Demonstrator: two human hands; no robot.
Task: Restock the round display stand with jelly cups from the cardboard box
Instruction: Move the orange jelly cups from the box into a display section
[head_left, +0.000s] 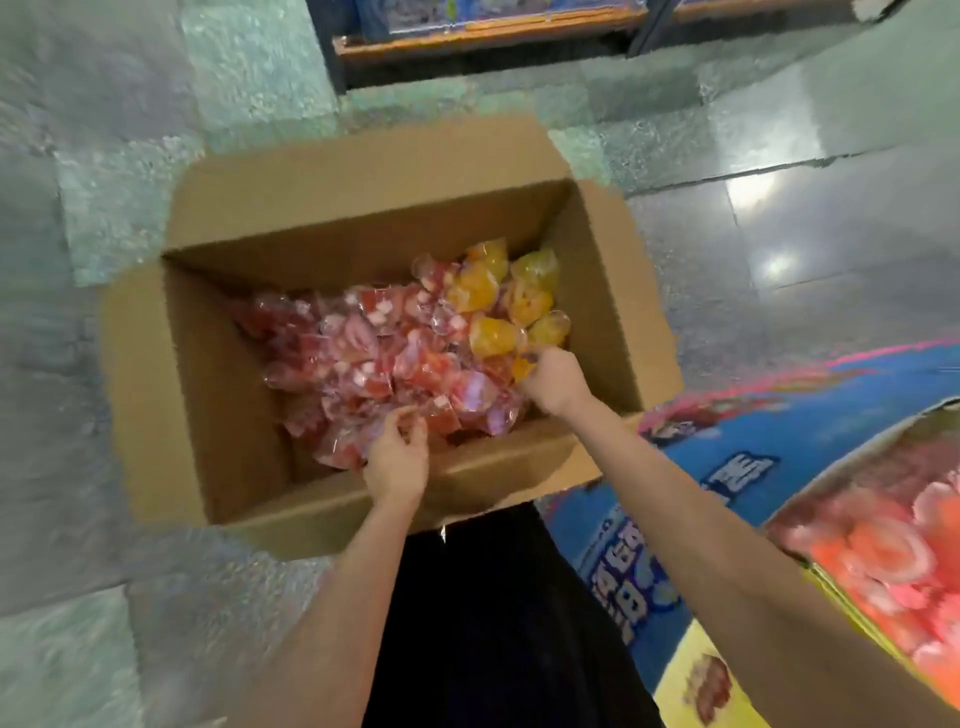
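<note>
Both hands reach into an open brown cardboard box (156, 374) of red and yellow jelly cups (395, 358) on the floor. The left hand (397, 460) curls its fingers over red cups; the right hand (553, 382) closes its fingers among yellow ones, though blur hides the exact hold. Slippery cups could spill from overfull handfuls.

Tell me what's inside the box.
The box holds red cups and yellow cups at its right end. Both hands, left and right, reach in. Lower layers are covered.

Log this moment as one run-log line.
stage: picking from box | left hand: gripping red jelly cups | right hand: gripping a yellow jelly cup | cardboard box: open, on floor | display stand: right
</note>
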